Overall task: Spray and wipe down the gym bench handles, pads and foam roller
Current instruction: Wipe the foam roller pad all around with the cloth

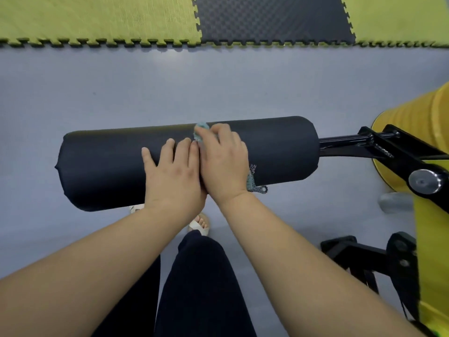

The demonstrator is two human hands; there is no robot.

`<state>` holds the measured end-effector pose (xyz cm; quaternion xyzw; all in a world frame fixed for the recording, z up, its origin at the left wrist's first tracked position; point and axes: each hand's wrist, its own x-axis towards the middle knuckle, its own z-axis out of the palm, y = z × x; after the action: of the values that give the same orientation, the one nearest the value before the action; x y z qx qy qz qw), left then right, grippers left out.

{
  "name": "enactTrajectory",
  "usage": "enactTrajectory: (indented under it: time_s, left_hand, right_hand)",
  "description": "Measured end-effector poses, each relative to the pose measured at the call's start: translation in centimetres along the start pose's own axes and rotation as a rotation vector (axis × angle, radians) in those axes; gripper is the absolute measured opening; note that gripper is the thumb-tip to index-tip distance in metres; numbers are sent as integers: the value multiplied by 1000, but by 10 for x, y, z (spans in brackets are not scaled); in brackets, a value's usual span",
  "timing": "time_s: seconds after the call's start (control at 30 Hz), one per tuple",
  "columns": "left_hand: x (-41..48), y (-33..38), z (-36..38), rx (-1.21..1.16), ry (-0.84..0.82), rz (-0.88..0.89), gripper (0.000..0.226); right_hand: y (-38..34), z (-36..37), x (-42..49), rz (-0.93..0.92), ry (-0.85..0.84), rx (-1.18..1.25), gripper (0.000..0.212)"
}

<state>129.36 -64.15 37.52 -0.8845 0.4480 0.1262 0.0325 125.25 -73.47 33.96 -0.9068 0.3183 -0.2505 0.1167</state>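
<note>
Right hand is clutching a teal cloth against the black foam roller. Left hand is resting flat alongside, fingers straight.

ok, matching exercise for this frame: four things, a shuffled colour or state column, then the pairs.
1 foam roller
2 cloth
3 left hand
4 floor mats

A teal, mostly under the right hand
B yellow-green and dark grey, interlocked
C black, on a metal arm
D fingers straight, flat on the foam roller

Pairs: 1-C, 2-A, 3-D, 4-B
</note>
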Motion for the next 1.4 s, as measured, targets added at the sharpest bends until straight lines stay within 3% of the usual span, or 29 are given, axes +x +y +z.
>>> enactTrajectory:
  time_s: [0.07,0.13,0.23,0.3,0.4,0.5,0.63,0.7,0.8,0.87,1.0,1.13,1.3,1.4]
  left_hand:
    - [-8,-2,-1,36,-28,24,72]
    - [-14,-2,-3,40,-46,58,70]
    - [-11,-8,-13,-70,11,68,65]
    - [5,-20,-19,-139,19,19,73]
    - [29,-40,-23,-165,-118,-76,95]
    - [35,-48,-19,-157,-151,-62,95]
    - [23,-46,-13,-152,-22,-85,78]
    - [13,-45,-6,-111,26,-83,78]
    - [-2,-42,-1,-31,6,-59,85]
    - [-9,-39,1,0,6,-55,80]
    - [-17,-33,3,18,28,-59,70]
    - [-12,-33,2,-6,87,-71,53]
    - [-8,-39,7,-38,196,-43,44]
    - [-14,-42,10,-56,271,-10,33]
  right_hand:
    - [24,-11,-3,-186,-66,-39,25]
    - [68,-28,-1,-198,-74,-109,23]
    - [131,-57,8,145,9,-204,24]
    - [143,-66,12,363,-28,-204,26]
    - [115,-52,17,487,-42,-218,26]
    - [48,-16,20,363,-70,-144,18]
    - [-36,19,10,66,-70,7,13]
    - [-40,15,6,-72,-94,42,19]
    - [14,-9,5,-266,-150,-38,22]
    - [66,-31,9,-131,-108,-125,20]
    - [143,-69,13,341,-73,-249,28]
    - [110,-50,23,491,-79,-291,28]
    - [-12,5,21,150,-159,-94,15]
    - [-35,5,14,-107,-280,97,17]
